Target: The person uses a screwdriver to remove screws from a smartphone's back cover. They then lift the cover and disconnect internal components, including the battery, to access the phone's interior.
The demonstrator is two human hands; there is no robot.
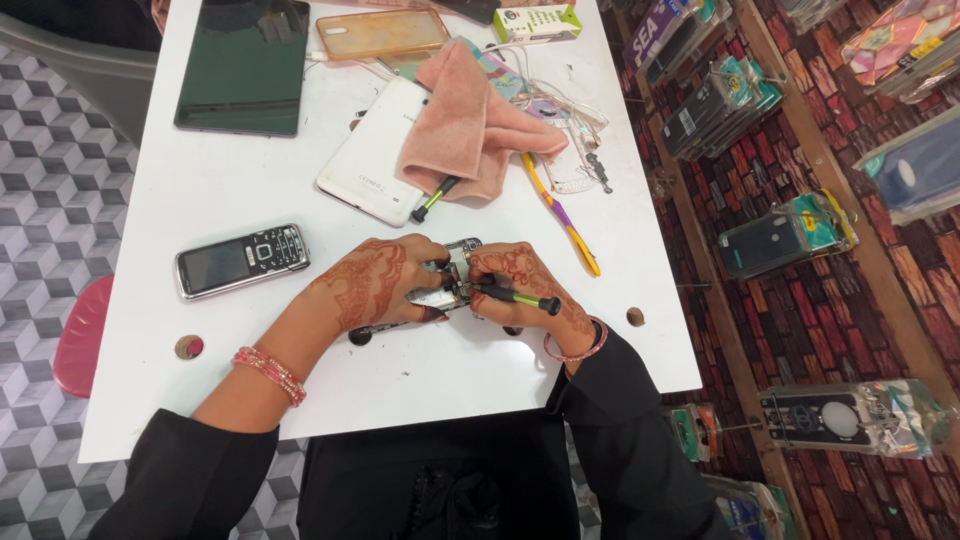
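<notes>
Working over the near middle of the white table (200, 180), the person keeps both hands on a small opened phone (450, 285) whose inner metal parts show. The left hand (375, 283) has its grip clenched around the phone's left side, pinning it against the table. The right hand (525, 285) has its grip closed on a screwdriver (515, 297) with a black and green handle, the tip pointing left into the phone's body. A dark slim tool (362, 335) pokes out from under the left hand.

Left of the hands lies a keypad phone (242, 260), well apart from them. Farther back sits a white phone (368, 155), face down, partly covered by a pink cloth (470, 120); another green-tipped screwdriver (435, 200) sticks out beneath the cloth. A yellow and purple toothbrush (563, 217) lies just behind the right hand. At the far end rest a dark tablet (243, 65), an orange clear case (380, 32) and a small green and white box (535, 22). Packaged phone cases (785, 235) hang along the wall to the right.
</notes>
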